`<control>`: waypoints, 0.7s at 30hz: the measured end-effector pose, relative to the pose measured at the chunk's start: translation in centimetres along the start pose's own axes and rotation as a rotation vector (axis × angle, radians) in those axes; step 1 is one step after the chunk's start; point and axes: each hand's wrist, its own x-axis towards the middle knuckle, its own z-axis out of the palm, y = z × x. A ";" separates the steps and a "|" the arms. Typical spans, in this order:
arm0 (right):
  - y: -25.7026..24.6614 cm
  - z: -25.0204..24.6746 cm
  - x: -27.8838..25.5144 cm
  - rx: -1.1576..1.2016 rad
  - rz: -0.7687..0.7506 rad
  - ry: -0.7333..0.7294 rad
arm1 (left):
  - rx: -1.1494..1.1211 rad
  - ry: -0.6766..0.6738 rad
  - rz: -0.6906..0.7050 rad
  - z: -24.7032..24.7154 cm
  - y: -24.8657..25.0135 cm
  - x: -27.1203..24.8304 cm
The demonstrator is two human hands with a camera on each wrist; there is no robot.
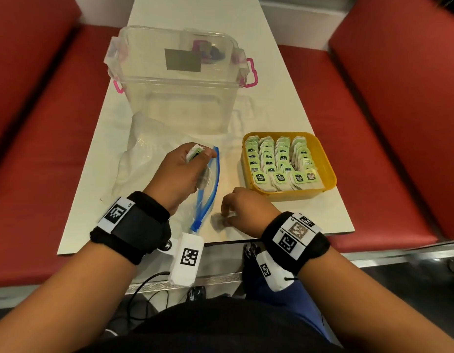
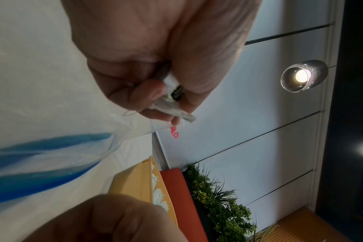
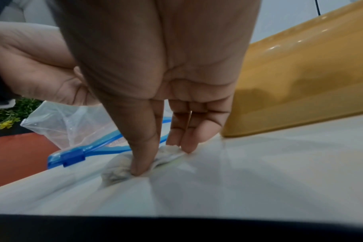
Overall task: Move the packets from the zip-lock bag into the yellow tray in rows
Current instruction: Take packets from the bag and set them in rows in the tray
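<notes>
The left hand (image 1: 178,174) hovers above the table with its fingers curled, gripping a few packets (image 1: 194,154) against the thumb. The right hand (image 1: 242,207) reaches down, thumb (image 3: 143,147) and fingertips (image 3: 189,140) pressing and pinching a single packet (image 3: 122,170) on the surface. Both forearms extend forward, and each wrist wears a black band with printed markers.

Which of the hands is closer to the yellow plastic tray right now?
Right. The right hand rests on the table just beside the yellow plastic tray's near corner; the left hand is farther off, over the zip-lock bag.
</notes>
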 end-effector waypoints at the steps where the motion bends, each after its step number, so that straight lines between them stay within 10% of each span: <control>1: 0.0 0.1 0.0 0.016 0.008 0.014 | 0.000 0.000 -0.004 0.0 -0.1 0.0; 14: -0.2 0.4 -0.4 0.015 -0.041 0.054 | 0.034 -0.024 -0.010 -0.2 -0.7 -0.3; 21: -0.1 -1.0 -1.9 0.241 -0.065 0.302 | 0.129 -0.115 -0.063 -0.3 -1.3 -0.6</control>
